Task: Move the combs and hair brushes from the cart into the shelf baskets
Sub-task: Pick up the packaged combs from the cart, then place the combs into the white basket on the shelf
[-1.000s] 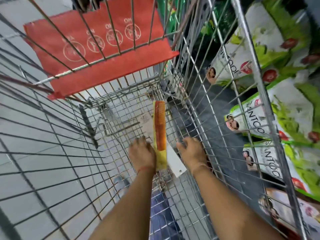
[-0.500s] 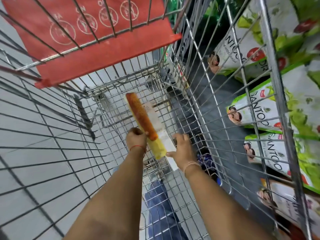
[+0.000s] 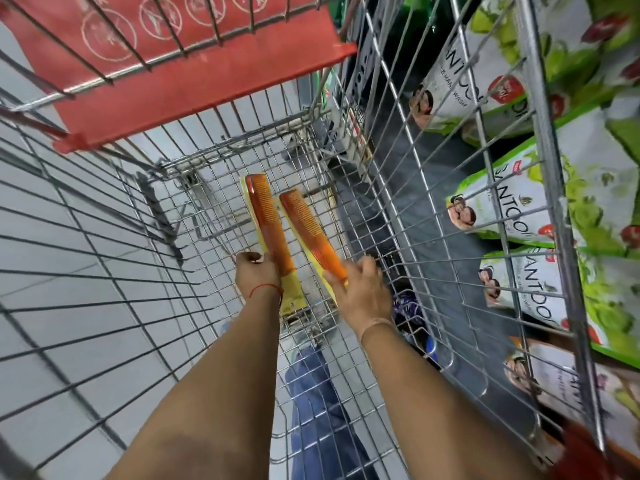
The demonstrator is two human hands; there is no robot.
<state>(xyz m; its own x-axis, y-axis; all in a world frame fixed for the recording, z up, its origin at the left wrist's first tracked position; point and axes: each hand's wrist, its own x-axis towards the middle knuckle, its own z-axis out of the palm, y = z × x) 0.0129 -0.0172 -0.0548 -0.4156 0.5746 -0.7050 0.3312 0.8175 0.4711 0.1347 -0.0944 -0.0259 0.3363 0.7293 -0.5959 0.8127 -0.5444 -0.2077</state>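
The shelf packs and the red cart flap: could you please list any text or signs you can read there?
"SANTOO", cut off by the wires: green and white pouches right of the cart.
"HAND WASH", partly legible: top pouch.
Crossed-out circle pictograms, no words: red flap.
Yellow comb card: print too small to read.

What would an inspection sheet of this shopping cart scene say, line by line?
Surface: silver wire-mesh cart floor, grey tiles showing through.
Job's things: two orange plastic combs on yellow card backings, side by side; left comb, right comb. No hair brushes seen.
Clutter: nothing seen loose on the mesh.
Grippers: left hand closed round the left comb's lower end; right hand gripping the right comb's lower end.
Cables: nothing seen.
Surroundings: red plastic child-seat flap above; green-and-white hand-wash pouches beyond the cart's right wall; shelf baskets not in view.
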